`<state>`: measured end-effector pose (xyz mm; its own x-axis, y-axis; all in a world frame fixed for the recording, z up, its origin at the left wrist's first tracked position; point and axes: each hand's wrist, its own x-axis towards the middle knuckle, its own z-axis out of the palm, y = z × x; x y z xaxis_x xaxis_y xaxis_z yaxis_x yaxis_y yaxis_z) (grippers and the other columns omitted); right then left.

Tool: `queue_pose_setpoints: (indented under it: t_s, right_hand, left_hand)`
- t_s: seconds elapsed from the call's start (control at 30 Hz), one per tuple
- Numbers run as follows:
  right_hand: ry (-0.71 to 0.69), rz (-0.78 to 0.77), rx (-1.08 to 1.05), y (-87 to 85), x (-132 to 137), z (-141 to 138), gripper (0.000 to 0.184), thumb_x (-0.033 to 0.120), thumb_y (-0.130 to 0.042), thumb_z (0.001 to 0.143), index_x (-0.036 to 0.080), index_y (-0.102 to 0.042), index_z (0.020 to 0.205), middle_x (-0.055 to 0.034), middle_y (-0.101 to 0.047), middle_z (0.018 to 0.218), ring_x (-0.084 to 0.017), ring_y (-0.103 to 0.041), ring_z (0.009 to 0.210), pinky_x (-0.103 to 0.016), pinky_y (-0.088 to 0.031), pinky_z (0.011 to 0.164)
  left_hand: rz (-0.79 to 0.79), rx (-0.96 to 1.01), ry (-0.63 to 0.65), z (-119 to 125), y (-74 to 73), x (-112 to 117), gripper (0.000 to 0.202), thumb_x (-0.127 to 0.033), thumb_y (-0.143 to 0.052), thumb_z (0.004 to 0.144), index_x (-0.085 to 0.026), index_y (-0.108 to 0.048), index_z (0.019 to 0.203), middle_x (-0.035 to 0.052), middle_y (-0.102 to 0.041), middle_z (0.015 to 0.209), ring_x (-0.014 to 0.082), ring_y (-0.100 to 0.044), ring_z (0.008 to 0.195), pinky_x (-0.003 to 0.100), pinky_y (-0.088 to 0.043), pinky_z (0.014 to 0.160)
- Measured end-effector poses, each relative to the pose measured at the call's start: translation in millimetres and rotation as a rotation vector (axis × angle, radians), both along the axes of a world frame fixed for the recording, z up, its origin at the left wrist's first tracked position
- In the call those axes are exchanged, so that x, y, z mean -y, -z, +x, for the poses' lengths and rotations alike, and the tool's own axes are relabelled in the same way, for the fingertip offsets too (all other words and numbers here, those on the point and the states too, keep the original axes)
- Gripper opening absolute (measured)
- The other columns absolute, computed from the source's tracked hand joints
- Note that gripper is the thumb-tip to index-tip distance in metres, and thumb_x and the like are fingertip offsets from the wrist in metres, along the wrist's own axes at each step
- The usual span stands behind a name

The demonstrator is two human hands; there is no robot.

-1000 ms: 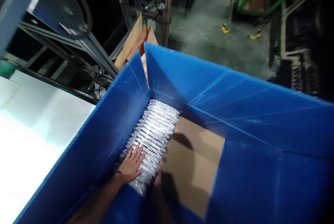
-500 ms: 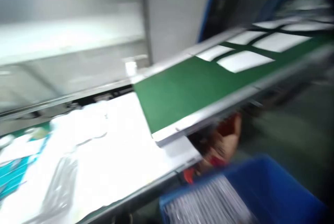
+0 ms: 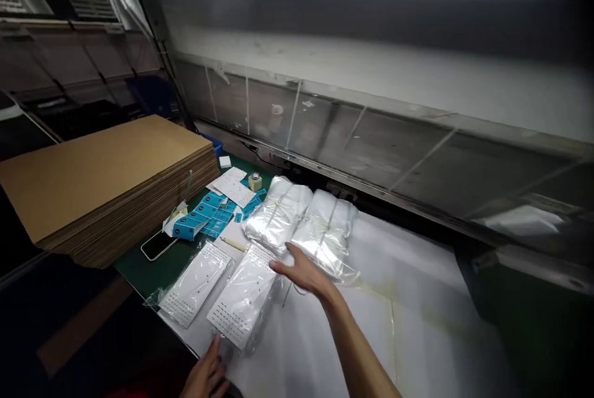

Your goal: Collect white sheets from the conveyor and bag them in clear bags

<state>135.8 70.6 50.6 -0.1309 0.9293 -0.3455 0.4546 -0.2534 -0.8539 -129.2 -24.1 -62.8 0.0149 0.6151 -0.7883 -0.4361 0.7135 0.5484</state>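
Note:
My right hand (image 3: 301, 269) reaches over the table, thumb and forefinger apart, beside the upper end of a stack of white printed sheets in a clear bag (image 3: 244, 299). Whether it touches the bag I cannot tell. At the table's front edge my left hand (image 3: 206, 373) is just below the same stack's lower end, fingers extended and holding nothing visible. A second bagged stack of printed sheets (image 3: 195, 286) lies to the left. Behind my right hand sit two tied bundles of clear plastic bags, one on the left (image 3: 278, 212) and one on the right (image 3: 325, 228).
Brown cardboard sheets (image 3: 111, 163) are piled high at the left. Near them are a phone (image 3: 158, 244), blue label strips (image 3: 199, 215), loose printed sheets (image 3: 232, 186), a small jar (image 3: 255, 182) and a yellow pen (image 3: 233, 244). A metal shelf (image 3: 325, 125) runs along the back.
The view has swung left, from the green conveyor and blue bin to the table with bagged stacks. Both my hands are now in sight; neither was clearly visible before.

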Motion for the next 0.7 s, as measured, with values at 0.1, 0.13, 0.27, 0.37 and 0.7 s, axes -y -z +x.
queue_pose_setpoints:
  t_s: [0.1, 0.13, 0.27, 0.37, 0.7]
  right_hand:
    - [-0.171, -0.208, 0.024, 13.1, -105.4, -27.3, 0.081, 0.056, -0.073, 0.056, 0.017, -0.052, 0.124, -0.0129, -0.051, 0.132, -0.037, -0.032, 0.13, -0.054, -0.02, 0.107]
    - [-0.209, -0.243, 0.017, 21.1, -126.4, -35.4, 0.082, 0.053, -0.076, 0.053, 0.016, -0.054, 0.122, -0.0133, -0.053, 0.129, -0.037, -0.036, 0.127, -0.054, -0.022, 0.107]
    - [-0.318, -0.347, -0.044, 50.7, -156.0, -51.9, 0.086, 0.048, -0.078, 0.054, 0.022, -0.046, 0.129, -0.009, -0.048, 0.136, -0.03, -0.037, 0.128, -0.046, -0.022, 0.109]
    - [-0.349, -0.416, -0.087, 59.9, -151.7, -51.5, 0.084, 0.048, -0.075, 0.059, 0.024, -0.042, 0.132, -0.0083, -0.045, 0.139, -0.028, -0.037, 0.129, -0.046, -0.022, 0.109]
    - [-0.111, -0.222, -0.392, 23.0, -10.7, -33.3, 0.077, 0.047, -0.06, 0.077, 0.027, -0.024, 0.142, -0.0041, -0.029, 0.148, -0.024, -0.029, 0.134, -0.041, -0.025, 0.11]
  left_hand:
    - [-0.052, 0.088, -0.181, 1.6, 13.4, -47.2, 0.077, -0.06, -0.054, 0.075, -0.024, -0.029, 0.138, 0.0094, -0.023, 0.15, 0.0277, -0.021, 0.137, 0.043, -0.024, 0.11]
    - [-0.07, 0.107, -0.21, 3.0, 17.0, -58.4, 0.072, -0.057, -0.055, 0.076, -0.023, -0.032, 0.136, 0.0093, -0.029, 0.148, 0.0269, -0.024, 0.136, 0.042, -0.024, 0.111]
    - [-0.137, 0.032, -0.247, 6.4, 19.9, -79.3, 0.064, -0.053, -0.064, 0.071, -0.02, -0.045, 0.124, 0.0098, -0.035, 0.145, 0.0289, -0.027, 0.135, 0.044, -0.02, 0.112]
    - [-0.112, 0.053, -0.281, 7.0, 11.6, -83.5, 0.062, -0.05, -0.068, 0.068, -0.023, -0.048, 0.121, 0.0074, -0.042, 0.14, 0.0291, -0.031, 0.133, 0.044, -0.024, 0.111]
    - [0.012, -0.224, -0.029, -17.3, -29.5, -44.6, 0.075, -0.058, -0.065, 0.067, -0.022, -0.043, 0.129, 0.0089, -0.053, 0.131, 0.0322, -0.03, 0.133, 0.045, -0.022, 0.112]
